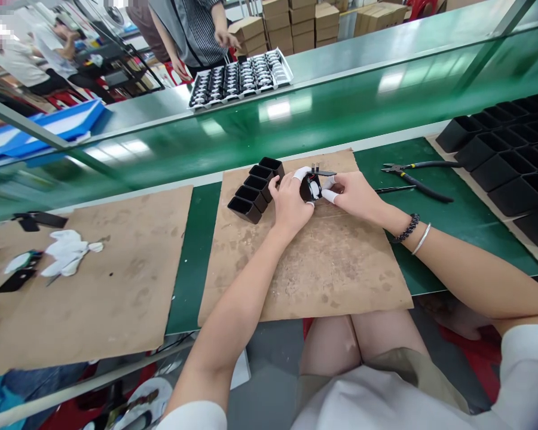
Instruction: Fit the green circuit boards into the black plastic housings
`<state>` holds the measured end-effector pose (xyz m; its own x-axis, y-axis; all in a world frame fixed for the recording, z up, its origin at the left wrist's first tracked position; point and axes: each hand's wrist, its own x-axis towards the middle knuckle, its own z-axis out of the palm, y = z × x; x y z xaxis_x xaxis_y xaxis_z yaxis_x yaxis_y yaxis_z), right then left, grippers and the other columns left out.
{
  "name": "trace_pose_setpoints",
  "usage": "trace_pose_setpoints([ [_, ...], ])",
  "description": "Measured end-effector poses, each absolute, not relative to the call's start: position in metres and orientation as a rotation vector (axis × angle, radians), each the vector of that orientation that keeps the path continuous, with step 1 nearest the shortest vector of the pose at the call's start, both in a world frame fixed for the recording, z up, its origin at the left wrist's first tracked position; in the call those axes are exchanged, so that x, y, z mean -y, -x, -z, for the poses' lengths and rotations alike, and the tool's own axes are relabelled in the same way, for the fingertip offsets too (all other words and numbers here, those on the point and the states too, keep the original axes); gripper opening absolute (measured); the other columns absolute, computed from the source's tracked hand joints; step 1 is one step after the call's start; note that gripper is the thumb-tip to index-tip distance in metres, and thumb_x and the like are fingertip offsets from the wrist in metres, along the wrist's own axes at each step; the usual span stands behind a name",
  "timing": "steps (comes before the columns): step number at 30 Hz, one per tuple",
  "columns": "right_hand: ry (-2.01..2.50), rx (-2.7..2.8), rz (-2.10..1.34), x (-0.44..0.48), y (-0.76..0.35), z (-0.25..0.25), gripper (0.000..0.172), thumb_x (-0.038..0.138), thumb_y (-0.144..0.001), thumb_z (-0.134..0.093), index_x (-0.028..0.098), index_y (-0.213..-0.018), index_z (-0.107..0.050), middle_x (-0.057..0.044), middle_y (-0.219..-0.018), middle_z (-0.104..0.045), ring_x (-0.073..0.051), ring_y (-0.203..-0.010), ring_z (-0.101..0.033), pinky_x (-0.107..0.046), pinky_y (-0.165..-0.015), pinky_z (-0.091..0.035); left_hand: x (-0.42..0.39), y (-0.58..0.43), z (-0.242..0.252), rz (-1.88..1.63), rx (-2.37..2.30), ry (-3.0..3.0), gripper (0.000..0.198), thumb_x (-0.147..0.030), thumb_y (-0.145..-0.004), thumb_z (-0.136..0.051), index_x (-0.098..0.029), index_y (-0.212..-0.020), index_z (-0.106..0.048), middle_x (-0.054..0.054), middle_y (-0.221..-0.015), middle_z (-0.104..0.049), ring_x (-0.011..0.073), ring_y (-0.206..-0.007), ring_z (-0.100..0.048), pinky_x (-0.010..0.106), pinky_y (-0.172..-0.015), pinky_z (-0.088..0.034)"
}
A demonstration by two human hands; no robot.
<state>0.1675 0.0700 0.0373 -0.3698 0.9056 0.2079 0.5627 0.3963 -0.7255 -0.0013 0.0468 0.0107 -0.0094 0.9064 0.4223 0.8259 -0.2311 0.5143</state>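
Observation:
My left hand [292, 202] is closed round a small black plastic housing [309, 186] with something white inside. A flat black piece with upright metal prongs [320, 172] sits at the housing's top, close to the fingers of both hands. My right hand [347, 194] has its thumb and fingers drawn together at the housing's right side. What exactly they pinch is partly hidden. White finger covers show on fingertips of both hands. Just left of my left hand stands a row of several open black boxes [251, 196] on the brown cardboard sheet [323, 269].
Cutting pliers [412, 173] and a thin dark tool [395, 189] lie to the right. Stacked black boxes [515, 161] stand at far right. Behind runs a green conveyor [332, 113]. Across it, a person stands at a filled tray [240, 80]. A white cloth [69, 252] lies left.

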Motion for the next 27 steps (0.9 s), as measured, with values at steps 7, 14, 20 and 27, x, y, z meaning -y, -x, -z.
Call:
trace_pose_setpoints([
  [7,1.260,1.963,-0.831,-0.0692,-0.1670,-0.0353,0.012,0.012,-0.073,-0.064,0.020,-0.065,-0.059,-0.001,-0.065,-0.062,-0.017,-0.063,-0.052,-0.030,-0.063,-0.040,-0.0434,0.0015,-0.0132,-1.051,-1.775,-2.250,0.067,-0.002,-0.065,-0.058,-0.022,-0.129,-0.061,0.010,-0.138,-0.069,0.0318,-0.136,-0.057,0.054,-0.126,-0.019],
  [14,1.237,1.916,-0.810,-0.0702,-0.1673,-0.0341,0.010,0.013,-0.077,-0.064,0.018,-0.068,-0.063,-0.002,-0.071,-0.065,-0.017,-0.067,-0.053,-0.031,-0.069,-0.041,-0.0430,0.0014,-0.0149,-1.016,-1.754,-2.279,0.063,-0.004,-0.069,-0.058,-0.022,-0.129,-0.062,0.010,-0.136,-0.070,0.0304,-0.135,-0.058,0.054,-0.127,-0.017],
  [20,1.264,1.963,-0.811,-0.0742,-0.1705,-0.0388,0.016,0.013,-0.074,-0.064,0.019,-0.062,-0.055,0.002,-0.060,-0.054,-0.014,-0.063,-0.046,-0.029,-0.063,-0.033,-0.0441,0.0005,-0.0129,-1.013,-1.781,-2.213,0.067,-0.004,-0.065,-0.060,-0.021,-0.130,-0.060,0.011,-0.137,-0.069,0.0315,-0.135,-0.057,0.053,-0.126,-0.018],
  [27,1.255,1.962,-0.928,-0.0767,-0.1709,-0.0363,0.021,0.013,-0.069,-0.069,0.019,-0.060,-0.051,0.004,-0.060,-0.049,-0.012,-0.061,-0.041,-0.029,-0.061,-0.029,-0.0421,0.0006,-0.0154,-0.989,-1.702,-2.288,0.067,-0.003,-0.065,-0.056,-0.023,-0.129,-0.061,0.009,-0.138,-0.069,0.0297,-0.135,-0.057,0.054,-0.128,-0.014],
])
